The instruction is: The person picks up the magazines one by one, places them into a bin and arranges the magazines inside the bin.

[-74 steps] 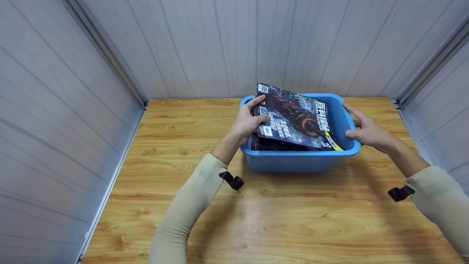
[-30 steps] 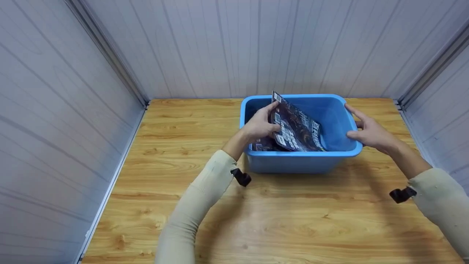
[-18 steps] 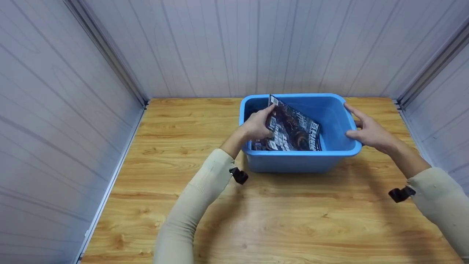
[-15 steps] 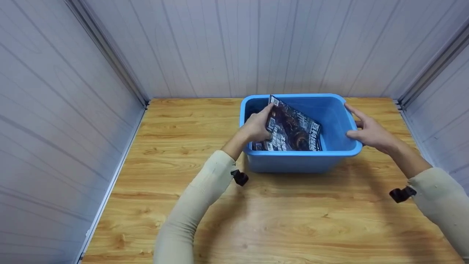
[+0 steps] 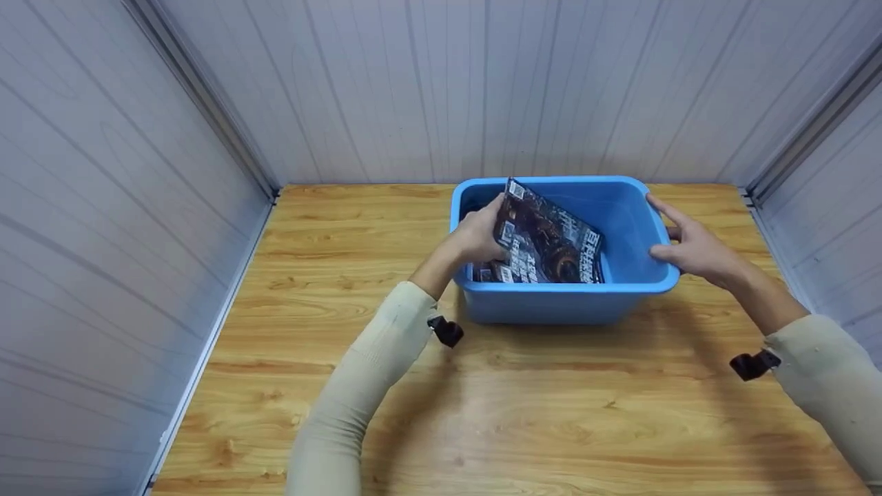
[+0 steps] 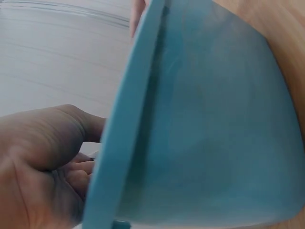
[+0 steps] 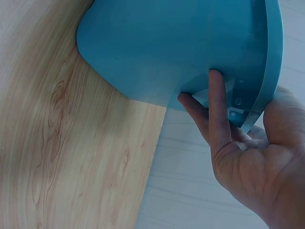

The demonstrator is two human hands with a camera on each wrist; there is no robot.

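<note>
1. My left hand (image 5: 477,236) grasps the magazine (image 5: 548,238), tilted inside the blue bin (image 5: 551,303).
2. My right hand (image 5: 692,246) clasps the bin's right rim.
3. Bin sits far-right on the surface (image 5: 344,275).

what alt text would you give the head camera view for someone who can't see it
A person's left hand holds a dark magazine tilted inside a blue plastic bin, while the right hand grips the bin's right rim. The bin sits on a wooden table enclosed by pale panelled walls.
</note>
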